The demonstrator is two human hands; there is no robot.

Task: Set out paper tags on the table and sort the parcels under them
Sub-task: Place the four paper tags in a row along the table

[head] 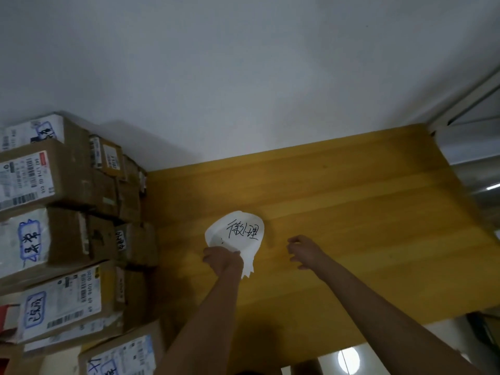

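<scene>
Left hand point(221, 259) pinches the paper tags point(238, 234) — right hand point(303, 251) hovers, fingers loosely curled, empty.

Left hand point(222, 259) clenched, gripping; right hand point(304, 250) loosely curled, empty

Two bare forearms, no sleeves in view; left hand point(221, 259), right hand point(303, 251), ringless fingers point(293, 240)

Left hand point(222, 259): we're gripping curled paper tags point(234, 234)
Right hand point(303, 251): fingers loosely curled above our table point(351, 190)
Parcels point(67, 226): stacked left
</scene>
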